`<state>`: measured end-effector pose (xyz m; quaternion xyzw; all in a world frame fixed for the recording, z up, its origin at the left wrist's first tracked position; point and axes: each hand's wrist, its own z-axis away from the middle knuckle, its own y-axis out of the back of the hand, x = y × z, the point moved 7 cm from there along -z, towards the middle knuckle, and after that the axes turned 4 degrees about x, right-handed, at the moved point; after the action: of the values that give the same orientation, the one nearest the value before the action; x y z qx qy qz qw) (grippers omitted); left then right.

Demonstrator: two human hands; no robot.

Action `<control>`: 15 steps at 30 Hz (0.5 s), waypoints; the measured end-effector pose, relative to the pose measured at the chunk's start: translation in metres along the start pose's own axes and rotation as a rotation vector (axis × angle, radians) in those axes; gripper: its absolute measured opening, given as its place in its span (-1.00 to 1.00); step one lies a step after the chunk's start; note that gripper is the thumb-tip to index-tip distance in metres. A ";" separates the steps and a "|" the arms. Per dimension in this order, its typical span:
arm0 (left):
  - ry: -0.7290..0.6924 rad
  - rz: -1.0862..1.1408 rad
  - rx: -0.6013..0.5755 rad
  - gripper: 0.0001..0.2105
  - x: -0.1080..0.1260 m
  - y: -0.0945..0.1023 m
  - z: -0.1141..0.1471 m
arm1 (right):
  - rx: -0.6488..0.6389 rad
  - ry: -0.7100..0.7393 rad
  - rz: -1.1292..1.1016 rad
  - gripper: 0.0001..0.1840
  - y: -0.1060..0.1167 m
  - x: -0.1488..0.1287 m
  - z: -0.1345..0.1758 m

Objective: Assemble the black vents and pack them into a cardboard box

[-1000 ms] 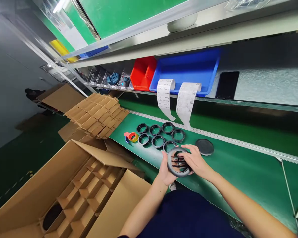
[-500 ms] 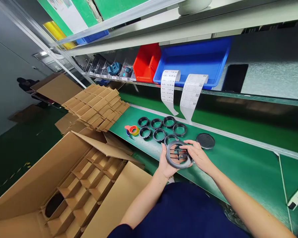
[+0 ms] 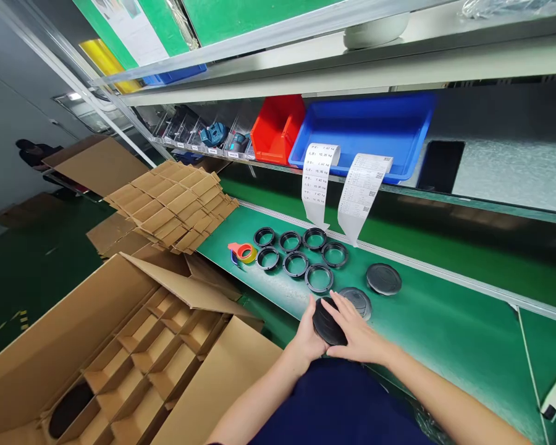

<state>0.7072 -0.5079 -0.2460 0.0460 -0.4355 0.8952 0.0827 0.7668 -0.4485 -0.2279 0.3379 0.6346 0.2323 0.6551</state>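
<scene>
A round black air vent (image 3: 327, 324), its face showing as a closed disc, is held above the front edge of the green bench. Beneath and around its left side, my left hand (image 3: 308, 337) grips it with the thumb at the rim. My right hand (image 3: 359, 330) lies over its right side, fingers on the face and thumb at the lower edge. Just beyond the right hand, a grey-black disc (image 3: 359, 303) rests on the bench, partly covered by the fingers. Another black disc (image 3: 383, 279) lies farther right. Several black rings (image 3: 319, 290) stand grouped beyond my hands.
A tape roll with a red holder (image 3: 244, 253) lies left of the rings. At lower left is an open carton (image 3: 241, 364) with cardboard dividers. Stacked dividers (image 3: 167, 198) sit behind it. Paper strips (image 3: 359, 191) hang from the shelf by a blue bin (image 3: 361, 117).
The vent showed an open ring with slats across it; now its face looks like a closed disc. My hands have come lower and nearer, uncovering a ring and a disc on the bench.
</scene>
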 end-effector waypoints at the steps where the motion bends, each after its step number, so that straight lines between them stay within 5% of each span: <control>1: -0.015 0.011 -0.014 -0.29 0.001 0.000 -0.001 | -0.039 -0.024 -0.033 0.15 -0.004 0.005 -0.009; 4: -0.034 0.016 0.054 -0.24 0.013 0.007 -0.001 | -0.049 -0.090 -0.066 0.19 -0.003 0.030 -0.051; 9: -0.106 -0.059 0.349 -0.32 0.052 0.048 0.011 | 0.251 -0.487 0.225 0.12 0.032 0.117 -0.136; 15: -0.131 0.055 0.507 -0.50 0.063 0.105 0.034 | 0.199 -0.591 0.477 0.18 0.019 0.186 -0.187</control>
<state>0.6259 -0.5917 -0.2966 0.1109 -0.2029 0.9728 0.0157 0.6004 -0.2715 -0.3333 0.5902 0.3417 0.2083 0.7011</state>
